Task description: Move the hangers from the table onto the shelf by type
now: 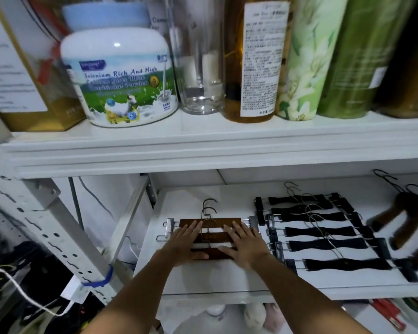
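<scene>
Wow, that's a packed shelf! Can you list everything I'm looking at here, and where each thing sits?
Brown wooden clip hangers: about three, stacked, lower shelf left.
Black clip hangers: six, in a row, lower shelf middle.
Dark brown hangers: a few, blurred, lower shelf right.
Milk powder tub: one, white and green, upper shelf.
Glass jar: one, clear, beside the tub.
Amber bottle: one, white label, upper shelf.
Green tubes: two, upper shelf right.
Shelf: white.
Left hand: flat on the wooden hangers.
Right hand: flat on them too.
</scene>
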